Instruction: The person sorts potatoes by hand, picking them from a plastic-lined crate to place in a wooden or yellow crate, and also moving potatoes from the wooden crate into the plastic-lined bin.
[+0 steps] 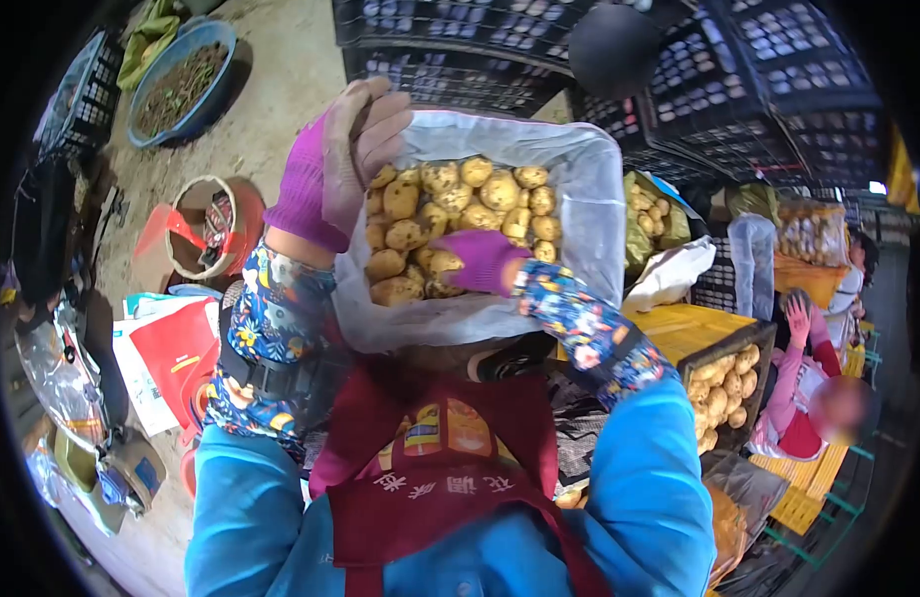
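A clear plastic bag (589, 189) full of small yellow potatoes (460, 199) is held up in front of the person's chest, its mouth open toward the camera. The left hand (355, 149), in a pale glove with a purple cuff, is clamped on the bag's rim at its upper left corner, fingers folded over the plastic edge. The right hand (480, 261), in a purple glove, reaches inside the bag and lies on the lower layer of potatoes — whether its fingers are closed around one or only resting there cannot be told. Both forearms wear floral sleeve covers over blue sleeves, and a maroon apron (440, 478) with printed characters hangs just below the bag. Above the bag stand stacked black plastic crates (539, 40). To the bag's upper left, on the dirt floor, sits a blue basin (216, 45) with dark contents; to its left is a red bucket (251, 214), and below that a red shopping bag (176, 348). Just right of the bag is a second sack of potatoes (654, 214), and lower right of it an open crate of potatoes (723, 383) beside a yellow board (694, 323). Farther right of the bag a co-worker in pink (793, 398) sits with one gloved hand (798, 318) raised — well apart from the bag.
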A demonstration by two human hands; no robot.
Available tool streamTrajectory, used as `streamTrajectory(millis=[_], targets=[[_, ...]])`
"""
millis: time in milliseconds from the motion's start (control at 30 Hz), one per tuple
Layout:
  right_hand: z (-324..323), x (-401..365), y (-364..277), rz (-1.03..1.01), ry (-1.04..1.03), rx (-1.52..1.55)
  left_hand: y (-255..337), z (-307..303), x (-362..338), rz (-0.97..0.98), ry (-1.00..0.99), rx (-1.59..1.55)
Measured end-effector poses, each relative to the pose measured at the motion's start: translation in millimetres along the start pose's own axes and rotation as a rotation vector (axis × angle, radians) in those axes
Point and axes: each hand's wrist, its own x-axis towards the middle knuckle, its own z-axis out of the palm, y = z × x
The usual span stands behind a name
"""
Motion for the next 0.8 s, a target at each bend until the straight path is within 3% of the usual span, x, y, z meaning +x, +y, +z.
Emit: streamTrajectory(millis=[33, 100, 167, 300, 367, 467, 500, 533, 667, 733, 767, 800], targets=[[10, 29, -12, -0.054, -0.045, -0.037, 3, 1, -1, 0.036, -0.007, 0.014], [47, 80, -20, -0.207, 0.137, -0.233, 8, 5, -2, 0.067, -0.006, 0.000], [79, 132, -33, -0.216, 0.121, -0.417, 13, 13, -3, 0.056, 0.017, -0.007], [153, 174, -36, -0.137, 0.208, -0.402, 13, 12, 3, 0.002, 0.025, -0.163], [136, 162, -23, -0.170, 0.136, -0.324, 11, 8, 3, -0.020, 0.009, -0.241], [65, 103, 6, -0.061, 0.250, 0.222, 15, 14, 1, -0.100, 0.095, -0.223], [57, 87, 37, 0.133, 0.197, 0.046, 16, 20, -1, -0.113, 0.135, -0.177], [51, 77, 77, 0.247, -0.006, -0.108, 14, 21, -3, -0.111, 0.119, -0.173], [49, 7, 200, 0.700, -0.373, -0.163, 3, 30, 0, -0.134, 0.038, -0.147], [101, -12, 236, 0.598, -0.034, -0.085, -1, 38, 4, -0.154, 0.024, -0.122], [128, -2, 254, 0.647, -0.041, -0.048, -4, 43, 5, -0.166, 0.033, -0.102], [117, 1, 231, 0.740, -0.069, -0.130, -7, 47, 5, -0.181, 0.044, -0.080]])
